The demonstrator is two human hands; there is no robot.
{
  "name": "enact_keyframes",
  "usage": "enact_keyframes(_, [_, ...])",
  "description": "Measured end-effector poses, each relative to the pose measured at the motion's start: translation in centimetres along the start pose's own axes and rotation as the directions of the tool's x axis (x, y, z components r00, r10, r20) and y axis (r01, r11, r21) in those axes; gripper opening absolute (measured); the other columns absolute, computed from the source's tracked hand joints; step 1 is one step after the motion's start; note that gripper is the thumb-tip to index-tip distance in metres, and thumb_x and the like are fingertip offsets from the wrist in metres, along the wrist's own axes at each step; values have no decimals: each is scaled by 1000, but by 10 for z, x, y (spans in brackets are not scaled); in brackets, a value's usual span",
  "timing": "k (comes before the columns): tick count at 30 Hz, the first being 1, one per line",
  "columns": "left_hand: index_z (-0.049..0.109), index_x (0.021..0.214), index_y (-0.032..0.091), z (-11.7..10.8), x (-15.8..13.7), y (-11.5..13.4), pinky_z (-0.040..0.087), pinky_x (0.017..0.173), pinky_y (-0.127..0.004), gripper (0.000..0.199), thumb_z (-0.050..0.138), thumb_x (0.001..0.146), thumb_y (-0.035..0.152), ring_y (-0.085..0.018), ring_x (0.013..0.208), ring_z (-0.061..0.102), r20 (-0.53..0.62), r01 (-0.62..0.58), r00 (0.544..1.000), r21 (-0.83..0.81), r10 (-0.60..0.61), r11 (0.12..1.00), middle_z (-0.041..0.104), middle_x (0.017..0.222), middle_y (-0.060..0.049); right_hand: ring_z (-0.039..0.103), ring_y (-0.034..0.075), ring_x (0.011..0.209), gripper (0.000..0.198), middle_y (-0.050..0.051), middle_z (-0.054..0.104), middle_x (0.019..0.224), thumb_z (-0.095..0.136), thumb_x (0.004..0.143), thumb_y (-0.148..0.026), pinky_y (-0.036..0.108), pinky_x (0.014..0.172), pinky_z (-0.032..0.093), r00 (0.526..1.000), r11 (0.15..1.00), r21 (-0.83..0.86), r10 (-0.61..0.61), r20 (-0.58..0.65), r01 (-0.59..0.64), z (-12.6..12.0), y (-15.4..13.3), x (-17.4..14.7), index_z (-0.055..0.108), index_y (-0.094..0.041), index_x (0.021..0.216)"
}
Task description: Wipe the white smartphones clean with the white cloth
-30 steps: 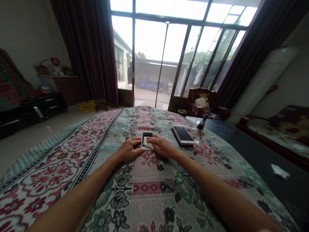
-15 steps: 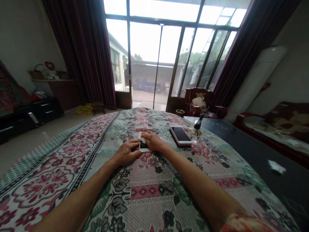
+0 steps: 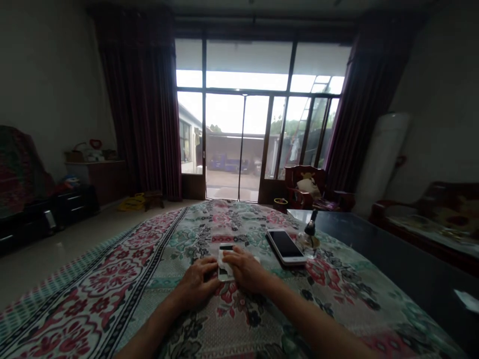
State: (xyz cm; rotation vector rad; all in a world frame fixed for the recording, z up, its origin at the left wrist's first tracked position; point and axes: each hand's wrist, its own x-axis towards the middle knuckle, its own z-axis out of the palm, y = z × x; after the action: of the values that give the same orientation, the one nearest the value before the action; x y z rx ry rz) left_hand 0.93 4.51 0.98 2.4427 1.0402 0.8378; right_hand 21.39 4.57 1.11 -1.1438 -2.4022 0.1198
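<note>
A small white-framed phone [image 3: 226,247] with a dark screen lies flat on the flowered tablecloth [image 3: 179,319]. My left hand [image 3: 197,283] rests on the cloth at the phone's left side, its fingers and thumb gripping that edge. Across the screen lies my right hand [image 3: 247,270], fingers pressing a crumpled white tissue [image 3: 226,269] onto the glass. The right hand hides much of the phone's right half. To the right sits a larger white phone [image 3: 286,246], screen up and dark.
Beside the larger phone stands a clear glass bottle [image 3: 309,243] with a tall black top. A dark table [image 3: 359,239] adjoins on the right, with a white paper [image 3: 467,300] on it. Wooden chairs, curtains and a glass door [image 3: 224,149] are beyond.
The view has tilted up, so the table sits lower in the picture. My right hand has drawn the tissue nearer to me over the phone, baring its far end.
</note>
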Motion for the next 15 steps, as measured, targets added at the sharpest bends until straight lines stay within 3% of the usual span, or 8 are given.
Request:
enact_keyframes(4, [73,101,23,-1,0,-2,42,99,-34,27,60,77,22,-22,110,58,-1,-15,1000,-8,15,1000,66,118,-4,46,26,126,37,2,58,132,39,91,-13,44,101,41,999,1000,20,-2,47,1,-5,-7,-13,61,-26,119])
enact_keyframes(8, [71,105,23,2,1,-4,43,100,-35,30,60,77,26,-23,111,58,3,-3,1000,24,3,1000,66,120,-4,49,24,125,37,1,58,132,38,92,-13,43,104,40,999,999,42,-12,51,10,-7,-10,-16,62,-27,117])
enact_keyframes(15, [70,110,24,6,1,-7,42,102,-38,35,58,78,30,-25,116,56,-19,46,999,83,-44,996,63,126,-5,57,21,113,33,2,67,115,43,90,-9,35,96,46,999,999,23,28,22,-28,4,6,16,66,-26,105])
